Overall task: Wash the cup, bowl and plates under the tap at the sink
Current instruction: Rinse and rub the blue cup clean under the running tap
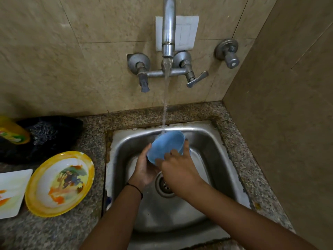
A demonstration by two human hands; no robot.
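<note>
Rinsing blue cup (165,148) under tap (168,33), over sink (207,141).
Grip: left hand (144,168) cradles the base, right hand (177,168) clamps the rim. Both are closed on it, tilted so the stream likely sheets off. On the bench (90,222), yellow plate (59,183) and white plate (12,190) look unwashed.

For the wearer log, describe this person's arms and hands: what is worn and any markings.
Both arms are bare down to the frame's lower edge: no sleeve shows on the left forearm or the right forearm. The left hand and right hand wear no gloves, and no rings show. The only item worn is a thin black band around the wrist on the left side.
</note>
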